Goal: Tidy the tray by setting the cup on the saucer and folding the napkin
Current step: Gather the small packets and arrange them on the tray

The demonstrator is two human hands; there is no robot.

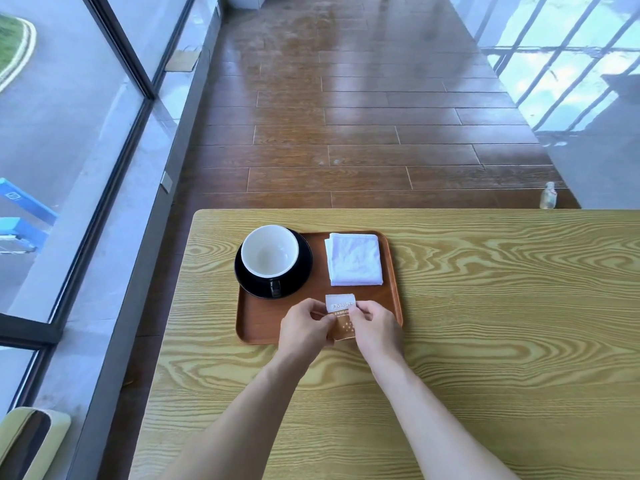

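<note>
Pinching a small paper packet (341,317) (printed, rectangular) between fingers of both hands over the brown tray (393,271).

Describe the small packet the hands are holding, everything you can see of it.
The packet is a small flat paper sachet, white at the far end with printed lettering and tan-brown nearer the person, with pale dots. It sits at the tray's near edge, in front of the folded napkin. The left hand and right hand pinch it from either side with fingertips. Whether it rests on the tray or is lifted cannot be told.
</note>
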